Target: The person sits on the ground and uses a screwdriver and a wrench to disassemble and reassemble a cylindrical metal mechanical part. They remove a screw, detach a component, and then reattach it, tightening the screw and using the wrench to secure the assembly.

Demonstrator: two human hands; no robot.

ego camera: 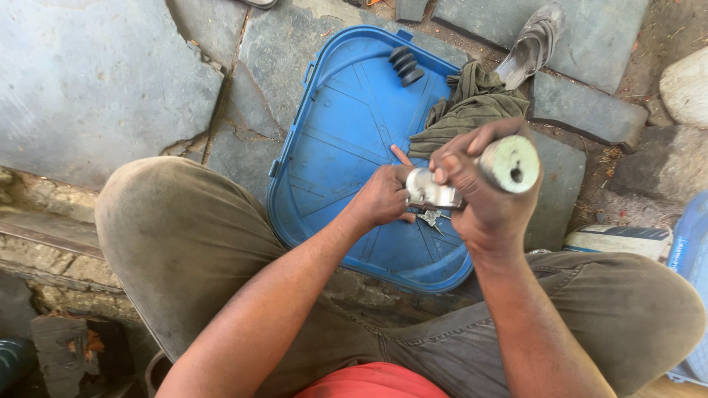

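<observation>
— What has the person got hold of there, sitting cross-legged on the stone floor (88, 81)?

— A pale metal cylinder (483, 173), heavy-looking. The right hand (483, 199) wraps round the thick end, fingers (461, 151) curled shut over the top, so the round face with the small hole points up toward the head camera. I'd say it is gripped that way to keep the piece steady above the lap.

— And the other hand?

— The left hand (383, 195) is closed on the narrower end of the same cylinder, thumb and fingers pinched against it, with one finger sticking out straight over the blue plastic lid (339, 140). Both hands are shut on the one part, each at its own end.

— What is the lid for?

— It lies flat in front of the knees like a tray, and probably serves to catch small pieces. Some small metal bits (431, 217) lie on it just under the hands. A black ribbed rubber boot (405, 65) sits near its far edge, well apart from the hands, and an olive rag (472, 103) is bunched on the far right corner, within reach for wiping, I'd guess.

— Anything else around?

— A worn sandal (535, 40) on the stones beyond the rag.
</observation>
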